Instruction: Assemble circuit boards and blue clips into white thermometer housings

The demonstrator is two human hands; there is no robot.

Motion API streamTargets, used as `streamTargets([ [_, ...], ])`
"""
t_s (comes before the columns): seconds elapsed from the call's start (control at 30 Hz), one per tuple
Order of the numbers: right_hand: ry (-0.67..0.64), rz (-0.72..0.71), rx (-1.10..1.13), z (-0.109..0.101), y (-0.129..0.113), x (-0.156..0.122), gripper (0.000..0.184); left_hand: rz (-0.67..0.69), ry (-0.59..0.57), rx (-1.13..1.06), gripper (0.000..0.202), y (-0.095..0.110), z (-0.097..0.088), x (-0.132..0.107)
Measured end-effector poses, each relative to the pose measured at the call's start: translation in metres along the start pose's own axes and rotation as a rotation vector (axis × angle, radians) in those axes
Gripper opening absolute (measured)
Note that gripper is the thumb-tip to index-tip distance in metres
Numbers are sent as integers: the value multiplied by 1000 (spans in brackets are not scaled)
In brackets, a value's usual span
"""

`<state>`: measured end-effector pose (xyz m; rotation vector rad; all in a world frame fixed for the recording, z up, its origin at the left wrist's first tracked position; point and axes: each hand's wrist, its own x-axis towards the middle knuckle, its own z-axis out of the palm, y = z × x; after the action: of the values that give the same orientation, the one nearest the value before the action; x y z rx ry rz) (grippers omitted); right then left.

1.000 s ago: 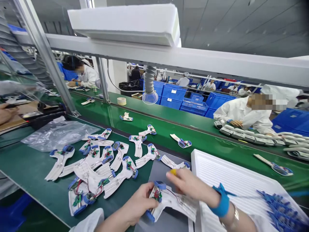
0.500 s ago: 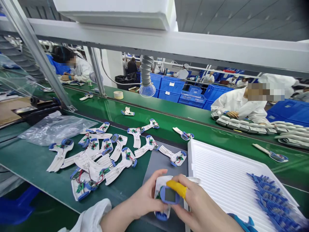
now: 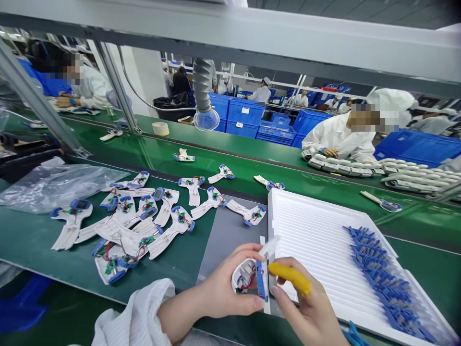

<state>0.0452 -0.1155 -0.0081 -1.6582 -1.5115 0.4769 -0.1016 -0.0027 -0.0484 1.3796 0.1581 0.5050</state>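
My left hand is closed around a half-shell of a handheld thermometer, a white housing with a blue-rimmed display part and red wires inside. It is turned on edge, so its display face cannot be seen. Just to the right is my right hand, a yellow finger cot on its index finger. Thumb and index fingertip are apart, close beside the blue rim; whether they touch it is unclear. Several similar white half-shells with green boards and wires lie to the left.
A white ribbed tray at right carries a row of blue plastic parts. Beyond runs a green conveyor belt with scattered half-shells. A clear plastic bag lies left. Across the belt, a person in white sits by stacked white pieces.
The half-shell has turned from display facing me to edge-on. My right hand has shifted off the display to its right side. The view has moved slightly, so the surroundings appear higher and farther left.
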Motion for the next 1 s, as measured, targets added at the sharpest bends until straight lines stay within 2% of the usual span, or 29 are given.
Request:
streamTargets([
  [0.07, 10, 94, 127, 6, 2, -5, 5, -1, 39, 208, 55, 5, 2, -2],
  [0.23, -22, 233, 376, 13, 3, -5, 10, -47, 41, 477, 58, 8, 7, -5],
  [0.4, -71, 283, 492, 12, 5, -6, 13, -2, 23, 516, 53, 6, 9, -4],
  [0.53, -122, 344, 505, 10, 8, -6, 17, -36, -6, 486, 52, 5, 8, -5],
  [0.7, -169, 300, 390, 5, 9, -6, 12, -54, 0, 517, 50, 4, 7, -4],
  [0.9, -105, 190, -109, 4, 2, -4, 11, 24, 46, 683, 47, -6, 10, -2],
  [0.97, -94, 223, -99, 5, 6, -4, 11, 30, 37, 642, 48, -4, 10, -2],
  [1.0, -113, 262, -8, 5, 9, -4, 10, 14, 26, 596, 49, -2, 10, -2],
])
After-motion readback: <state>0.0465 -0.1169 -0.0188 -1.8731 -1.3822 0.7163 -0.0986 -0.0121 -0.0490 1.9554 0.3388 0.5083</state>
